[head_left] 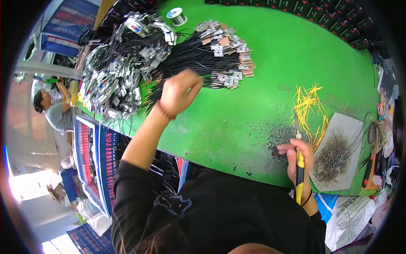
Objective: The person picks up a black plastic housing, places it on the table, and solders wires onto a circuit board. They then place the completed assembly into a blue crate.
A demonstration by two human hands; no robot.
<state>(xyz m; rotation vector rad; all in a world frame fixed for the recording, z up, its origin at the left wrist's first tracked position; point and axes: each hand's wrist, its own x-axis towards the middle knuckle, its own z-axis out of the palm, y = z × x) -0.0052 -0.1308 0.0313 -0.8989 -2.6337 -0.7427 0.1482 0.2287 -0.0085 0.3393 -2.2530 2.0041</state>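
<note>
My right hand (pixel 301 157) is wrapped round the yellow-and-black handle of a soldering iron (pixel 300 171). Its metal tip points away from me, at the edge of a loose heap of thin yellow strips (pixel 308 103). My left hand (pixel 179 93), at the end of a raised forearm, is curled closed beside the near side of a bundle of black cables (pixel 190 59). What its fingers hold, if anything, is hidden. Small flat square pieces (pixel 226 42) sit at the right ends of these cables. To the left lies a big tangled pile of cables with silvery ends (pixel 118 72).
A solder wire spool (pixel 176 17) stands at the back of the green table (pixel 253 139). Black red-dotted units (pixel 313 12) line the far edge. At right lies a grey board (pixel 338 148) with dark crumbs, beside an orange-handled tool (pixel 369 169). Another person (pixel 55 110) sits at far left.
</note>
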